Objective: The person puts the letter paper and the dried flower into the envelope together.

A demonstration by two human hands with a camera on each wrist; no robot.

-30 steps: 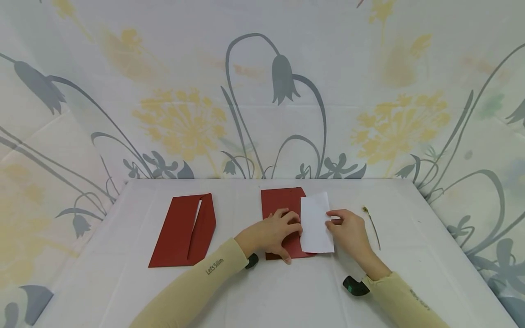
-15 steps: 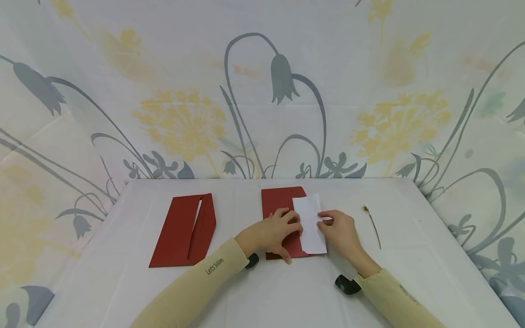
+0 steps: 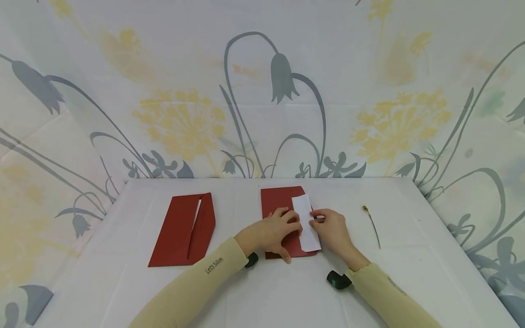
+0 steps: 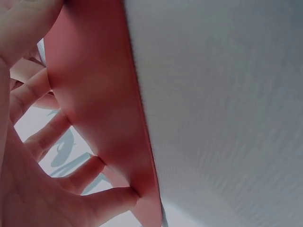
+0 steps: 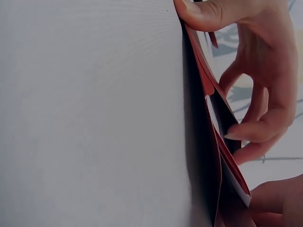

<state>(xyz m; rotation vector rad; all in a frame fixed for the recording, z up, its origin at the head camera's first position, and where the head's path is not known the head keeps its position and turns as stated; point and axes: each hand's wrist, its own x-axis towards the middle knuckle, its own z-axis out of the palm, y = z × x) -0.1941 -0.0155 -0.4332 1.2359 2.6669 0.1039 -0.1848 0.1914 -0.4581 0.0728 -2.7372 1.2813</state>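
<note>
A red envelope (image 3: 282, 198) lies in the middle of the table in the head view. My left hand (image 3: 274, 232) rests on it with spread fingers; the left wrist view shows its fingertips (image 4: 127, 194) against the red paper. From the right, my right hand (image 3: 334, 228) pinches the outer edge of a white sheet of paper (image 3: 303, 218) between thumb and fingers. Part of the sheet is hidden inside the envelope's mouth. Seen from the right wrist, the white sheet's edge (image 5: 245, 195) shows between red layers.
On the left lies a second red envelope (image 3: 174, 234), a white strip showing at its slit. A thin stem with a small yellowish flower head (image 3: 372, 225) lies to the right of my right hand. White cloth (image 3: 311, 296) covers the table, and a floral-printed sheet (image 3: 172, 114) hangs behind it.
My right hand has moved left with the white sheet, and much less of the sheet shows outside the envelope. My left hand has stayed in place.
</note>
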